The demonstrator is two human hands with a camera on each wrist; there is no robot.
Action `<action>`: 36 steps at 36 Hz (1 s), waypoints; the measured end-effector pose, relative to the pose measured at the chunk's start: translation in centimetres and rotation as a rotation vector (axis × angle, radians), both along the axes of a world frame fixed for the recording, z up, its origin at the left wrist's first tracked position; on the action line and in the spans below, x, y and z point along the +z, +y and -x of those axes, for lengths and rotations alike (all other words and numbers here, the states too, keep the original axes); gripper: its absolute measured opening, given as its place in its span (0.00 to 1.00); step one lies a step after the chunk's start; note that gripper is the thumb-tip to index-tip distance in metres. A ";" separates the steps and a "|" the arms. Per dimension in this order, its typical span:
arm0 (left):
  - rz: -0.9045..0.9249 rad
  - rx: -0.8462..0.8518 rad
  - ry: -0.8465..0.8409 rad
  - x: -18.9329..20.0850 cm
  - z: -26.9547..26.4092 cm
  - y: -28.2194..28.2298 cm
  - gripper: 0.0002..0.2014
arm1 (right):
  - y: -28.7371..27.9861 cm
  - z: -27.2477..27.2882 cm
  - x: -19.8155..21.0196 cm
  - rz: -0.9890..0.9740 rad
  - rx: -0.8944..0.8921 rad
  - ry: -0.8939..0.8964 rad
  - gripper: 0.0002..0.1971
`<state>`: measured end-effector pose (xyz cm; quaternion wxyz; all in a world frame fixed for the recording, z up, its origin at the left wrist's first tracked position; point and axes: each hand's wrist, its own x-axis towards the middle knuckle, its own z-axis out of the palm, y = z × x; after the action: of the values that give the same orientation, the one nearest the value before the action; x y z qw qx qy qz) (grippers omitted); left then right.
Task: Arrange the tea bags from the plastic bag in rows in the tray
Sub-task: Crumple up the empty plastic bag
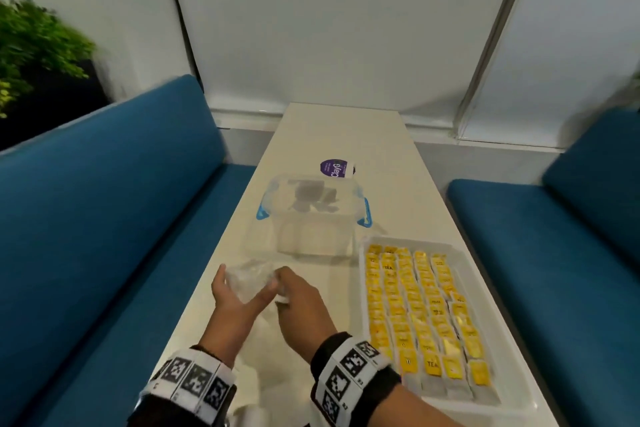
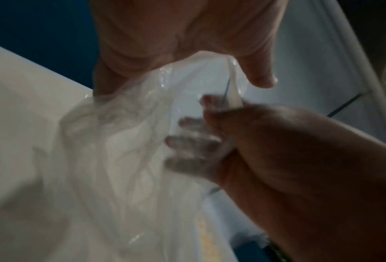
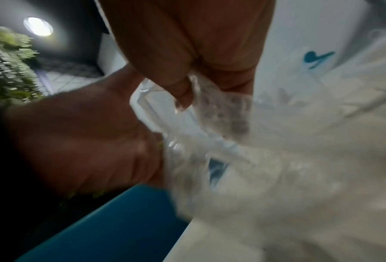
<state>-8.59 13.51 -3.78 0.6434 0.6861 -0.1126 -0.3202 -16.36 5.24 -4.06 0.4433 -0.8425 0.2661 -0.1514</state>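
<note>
My two hands hold a crumpled clear plastic bag (image 1: pixel 250 277) just above the white table, left of the tray. The left hand (image 1: pixel 242 282) grips one side of its mouth and the right hand (image 1: pixel 282 288) pinches the other. In the left wrist view the bag (image 2: pixel 124 141) hangs from my left hand (image 2: pixel 187 53), and the fingers of my right hand (image 2: pixel 277 150) show through the plastic. The right wrist view shows my right hand (image 3: pixel 187 85) pinching the bag (image 3: pixel 223 115). Nothing yellow shows in it. The white tray (image 1: pixel 460 253) holds several rows of yellow tea bags (image 1: pixel 419 308).
A clear lidded box with blue clips (image 1: pixel 311 215) stands behind my hands, with a purple-labelled tub (image 1: pixel 336 168) beyond it. Blue bench seats (image 1: pixel 104 218) flank the narrow white table (image 1: pixel 346 128). A green plant (image 1: pixel 31 45) is at the far left.
</note>
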 end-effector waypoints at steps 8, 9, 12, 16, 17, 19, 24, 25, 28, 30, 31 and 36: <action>0.301 0.156 0.000 2.8 0.5 -2.5 0.12 | 0.6 2.1 1.6 0.098 0.104 -0.231 0.27; 0.335 0.151 0.012 3.1 0.5 -2.6 0.08 | 0.4 2.6 1.9 0.096 0.043 -0.281 0.30; 0.421 0.043 0.100 4.4 1.0 -3.4 0.15 | -0.3 4.0 1.9 0.275 -0.215 -0.332 0.38; 0.502 -0.163 0.239 5.8 3.2 -5.6 0.22 | -2.5 6.5 2.7 0.316 -0.460 -0.276 0.44; 0.508 -0.191 0.259 6.0 3.7 -6.2 0.23 | -3.1 7.2 3.0 0.250 -0.466 -0.288 0.45; 0.493 -0.232 0.299 6.3 4.8 -7.5 0.23 | -3.9 8.9 3.9 0.111 -0.449 -0.349 0.49; 0.403 -0.522 0.454 6.9 9.4 -10.6 0.12 | -6.2 14.2 5.9 -0.048 -0.365 -0.447 0.50; 0.395 -0.562 0.462 6.7 9.7 -10.9 0.12 | -6.2 14.5 6.2 -0.044 -0.330 -0.475 0.44; 0.344 -0.648 0.466 6.4 13.2 -12.8 0.14 | -7.4 17.4 6.5 0.054 -0.384 -0.506 0.25; 0.294 -0.648 0.397 5.7 15.6 -14.4 0.18 | -8.3 19.6 6.3 0.114 -0.444 -0.493 0.19; 0.258 -0.629 0.341 5.4 16.8 -15.3 0.21 | -9.0 20.9 6.1 0.147 -0.472 -0.481 0.18; 0.208 -0.634 -0.075 4.5 23.6 -20.3 0.21 | -12.7 28.4 4.3 0.366 -0.644 -0.352 0.16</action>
<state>-32.20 -6.81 0.69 0.5739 0.5588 -0.3762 -0.4658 -44.73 -7.50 0.21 0.2549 -0.7423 0.4048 -0.4692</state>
